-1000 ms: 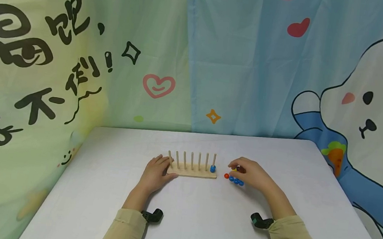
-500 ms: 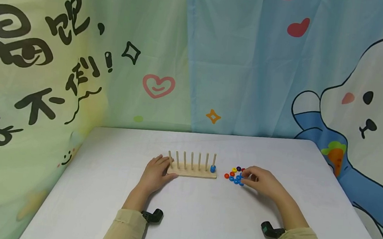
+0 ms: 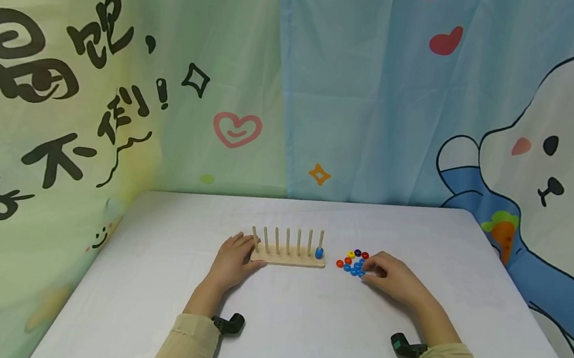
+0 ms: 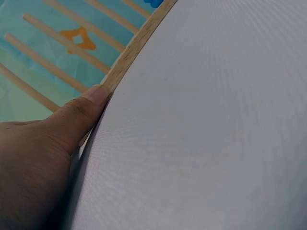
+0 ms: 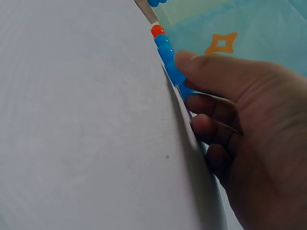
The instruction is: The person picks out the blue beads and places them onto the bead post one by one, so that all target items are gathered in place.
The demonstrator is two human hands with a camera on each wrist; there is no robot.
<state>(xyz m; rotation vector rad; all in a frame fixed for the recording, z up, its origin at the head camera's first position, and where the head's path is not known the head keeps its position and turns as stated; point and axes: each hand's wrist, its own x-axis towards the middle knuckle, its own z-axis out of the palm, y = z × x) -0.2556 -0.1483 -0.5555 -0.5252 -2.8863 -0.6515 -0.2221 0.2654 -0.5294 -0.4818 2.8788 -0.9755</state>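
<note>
A wooden peg board (image 3: 286,259) with several upright pegs stands on the table; its rightmost peg carries blue beads (image 3: 319,253). My left hand (image 3: 232,259) holds the board's left end, the thumb (image 4: 96,94) on its front edge and the fingers round the back by the end peg. To the board's right lies a cluster of loose beads, mostly blue beads (image 3: 353,272). At its right side my right hand (image 3: 396,279), fingers curled, has a blue bead (image 5: 186,91) between thumb and forefinger. Part of that bead is hidden by the fingers.
Also in the cluster are orange-red beads (image 3: 339,263), a yellow bead (image 3: 351,254), a dark purple bead (image 3: 358,253) and a red bead (image 3: 365,255). The white table (image 3: 292,331) reaches back to a printed curtain (image 3: 338,91).
My right hand has moved from above the beads to the right side of the cluster, uncovering the yellow, purple and red beads. My left hand has stayed on the board.
</note>
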